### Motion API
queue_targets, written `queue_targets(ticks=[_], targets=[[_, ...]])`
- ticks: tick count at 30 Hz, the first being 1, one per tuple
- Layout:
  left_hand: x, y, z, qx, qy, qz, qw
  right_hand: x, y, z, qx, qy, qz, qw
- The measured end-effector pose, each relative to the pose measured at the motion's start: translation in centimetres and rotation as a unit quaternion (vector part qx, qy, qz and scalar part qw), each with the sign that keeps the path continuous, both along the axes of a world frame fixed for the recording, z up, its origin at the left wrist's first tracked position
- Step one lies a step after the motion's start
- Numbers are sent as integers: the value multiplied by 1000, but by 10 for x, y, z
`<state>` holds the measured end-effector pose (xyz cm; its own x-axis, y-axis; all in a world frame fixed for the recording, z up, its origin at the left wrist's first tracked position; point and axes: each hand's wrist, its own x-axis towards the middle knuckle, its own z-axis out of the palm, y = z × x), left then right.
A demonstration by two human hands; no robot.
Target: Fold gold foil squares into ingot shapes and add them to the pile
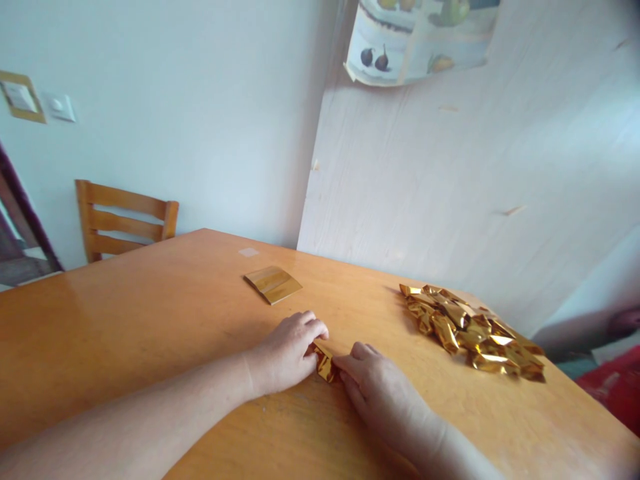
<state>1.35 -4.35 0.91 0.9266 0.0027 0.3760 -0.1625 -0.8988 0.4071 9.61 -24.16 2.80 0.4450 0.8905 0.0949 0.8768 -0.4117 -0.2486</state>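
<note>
at the lower centre of the frame, a small gold foil piece (326, 368) sat between the two hands, low over the wooden table (150, 320). the left hand (285, 352) came in from the lower left, its fingers bent and closed on the piece's left end, the thumb beneath them. the right hand (383, 393), reaching in from the lower right, had its forefinger and thumb together at the piece's other end (its remaining fingers were curled, their tips hidden).

as for progress, the work looked like folding or shaping foil, with a good share of it done: a heap of folded gold pieces (465, 330) lay at the right of the frame, overlapping too much to count. the piece in hand was creased and bulky but, as far as could be judged, not yet finished, since both hands were pressing at it and it lay well apart from the heap.

what was left seemed to be the flat gold squares (273, 285), lying near the middle of the frame just beyond the left hand; how many were stacked there could not be told.
</note>
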Motion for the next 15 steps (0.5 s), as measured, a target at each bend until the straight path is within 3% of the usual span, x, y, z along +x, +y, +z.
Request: queue_targets(ticks=[8,15], targets=[[0,3,5,48,23,-26,998,2,0,1,12,5,4,1000],[4,-2,4,57,31,36,997,3,-3,-3,32,10,16,999]])
